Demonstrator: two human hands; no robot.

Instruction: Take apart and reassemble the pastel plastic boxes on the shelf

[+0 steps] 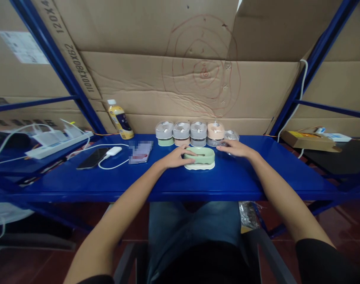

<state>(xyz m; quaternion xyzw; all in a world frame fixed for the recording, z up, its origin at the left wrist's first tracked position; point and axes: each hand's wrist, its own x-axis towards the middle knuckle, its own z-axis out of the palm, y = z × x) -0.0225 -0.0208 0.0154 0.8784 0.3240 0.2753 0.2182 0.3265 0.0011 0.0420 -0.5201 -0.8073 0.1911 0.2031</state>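
Observation:
A light green oval dish (204,156) with a slot in its floor sits on a white wavy-edged base (199,167) at the middle of the blue table. My left hand (178,156) grips the dish's left side, with thumb and fingers around its wall. To the right, my right hand (235,149) is stretched out with its fingers pointing left, close to or touching a clear plastic piece partly hidden beneath it. Just behind that hand stands a clear-lidded container (231,135). It cannot be made out whether the right fingertips press on anything.
Behind the dish, several lidded two-tone boxes (181,130) stand in a row against the cardboard wall (123,75). Leftward lie a phone (92,158), a white charger with cable (114,151), a blurred flat item (141,152) and a yellow bottle (120,120). A cardboard box (308,141) is far right.

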